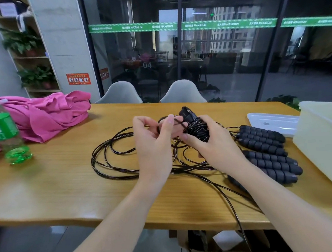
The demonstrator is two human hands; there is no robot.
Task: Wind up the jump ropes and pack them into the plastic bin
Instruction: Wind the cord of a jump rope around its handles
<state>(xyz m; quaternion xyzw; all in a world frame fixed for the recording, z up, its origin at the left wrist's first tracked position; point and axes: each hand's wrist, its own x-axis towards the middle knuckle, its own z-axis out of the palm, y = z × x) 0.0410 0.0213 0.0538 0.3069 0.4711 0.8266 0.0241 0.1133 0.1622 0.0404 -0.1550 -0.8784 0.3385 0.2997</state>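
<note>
My right hand (211,148) grips a jump rope's handles (196,127) with black cord wound tightly round them, held above the wooden table (66,184). My left hand (154,141) pinches the loose end of that cord beside the bundle. More black cord (112,160) lies in loose loops on the table under and left of my hands, and one strand hangs over the front edge. Several ribbed grey-black handles (267,149) lie side by side at the right. The translucent plastic bin (327,144) stands at the far right, its inside hidden from here.
The bin's clear lid (271,122) lies flat behind the handles. A green plastic bottle (0,128) stands at the left, near a crumpled pink garment (47,114). Two grey chairs (182,93) sit behind the table before a glass wall.
</note>
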